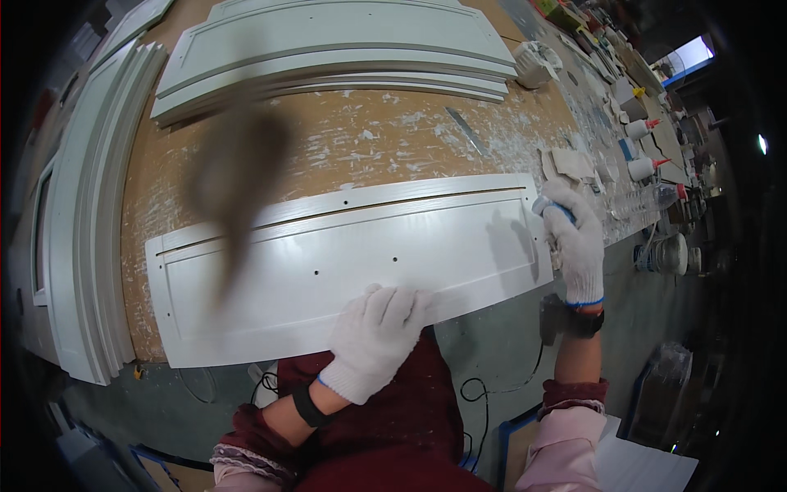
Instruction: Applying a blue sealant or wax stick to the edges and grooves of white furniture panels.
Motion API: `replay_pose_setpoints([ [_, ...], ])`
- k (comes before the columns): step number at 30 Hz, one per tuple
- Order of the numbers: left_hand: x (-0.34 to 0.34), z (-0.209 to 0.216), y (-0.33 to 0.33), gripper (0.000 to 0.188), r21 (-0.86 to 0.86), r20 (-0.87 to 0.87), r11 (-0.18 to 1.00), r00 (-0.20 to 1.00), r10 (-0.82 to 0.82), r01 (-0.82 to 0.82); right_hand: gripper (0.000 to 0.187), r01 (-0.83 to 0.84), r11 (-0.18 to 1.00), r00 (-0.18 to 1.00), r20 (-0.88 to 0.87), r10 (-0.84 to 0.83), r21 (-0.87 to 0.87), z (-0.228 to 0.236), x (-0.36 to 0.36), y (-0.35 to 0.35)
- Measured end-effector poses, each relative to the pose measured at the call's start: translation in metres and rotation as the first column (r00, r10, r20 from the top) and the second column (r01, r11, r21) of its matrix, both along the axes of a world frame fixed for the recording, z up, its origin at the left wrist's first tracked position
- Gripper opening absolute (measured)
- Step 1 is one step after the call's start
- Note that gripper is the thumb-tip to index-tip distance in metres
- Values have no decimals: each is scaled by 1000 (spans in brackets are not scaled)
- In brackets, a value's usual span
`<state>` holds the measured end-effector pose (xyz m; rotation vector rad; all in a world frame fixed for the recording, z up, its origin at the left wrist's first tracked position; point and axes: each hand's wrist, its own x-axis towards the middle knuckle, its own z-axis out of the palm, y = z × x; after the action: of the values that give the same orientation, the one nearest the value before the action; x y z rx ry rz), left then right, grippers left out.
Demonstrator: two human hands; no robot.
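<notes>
A white cabinet door panel (352,246), framed and dotted with small dark holes, lies across the near part of the worktable. My left hand (379,336), in a white knitted glove, rests on the panel's near edge with its fingers laid along the surface. At the panel's right end, my gloved right hand (576,238) is closed around a small pale block with a blue edge (554,205); its kind is not clear. A dark brown blur (238,172), very close to the camera, hides part of the panel's left half.
More white panels (344,41) are stacked at the back, others (82,221) along the left. A flat metal blade (467,131) lies on the paint-flecked tabletop (361,143). Glue bottles with red tips (643,169), a clear bottle (652,199) and crumpled paper (570,165) sit on the right.
</notes>
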<state>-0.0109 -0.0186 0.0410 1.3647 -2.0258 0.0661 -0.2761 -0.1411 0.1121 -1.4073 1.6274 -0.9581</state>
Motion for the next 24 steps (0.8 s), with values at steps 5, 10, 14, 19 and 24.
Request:
replay_pose_setpoints([
  [5,-43,-10,-19,25,-19,-41,1000,999,1,-1,37,-63,994,975,218,42,87,-12,48,46],
  [10,-31,4,-4,27,-66,-71,994,993,-90,85,50,-151,985,940,297,169,-83,-16,78,73],
  [14,15,9,47,26,179,-19,956,972,-234,234,50,-215,976,875,451,177,35,-16,89,85],
  [19,78,51,102,37,832,-432,409,900,54,375,48,-421,895,795,535,285,148,-37,99,108],
  [24,102,30,132,38,855,-204,515,952,227,60,48,-487,863,776,519,358,134,-35,123,125],
])
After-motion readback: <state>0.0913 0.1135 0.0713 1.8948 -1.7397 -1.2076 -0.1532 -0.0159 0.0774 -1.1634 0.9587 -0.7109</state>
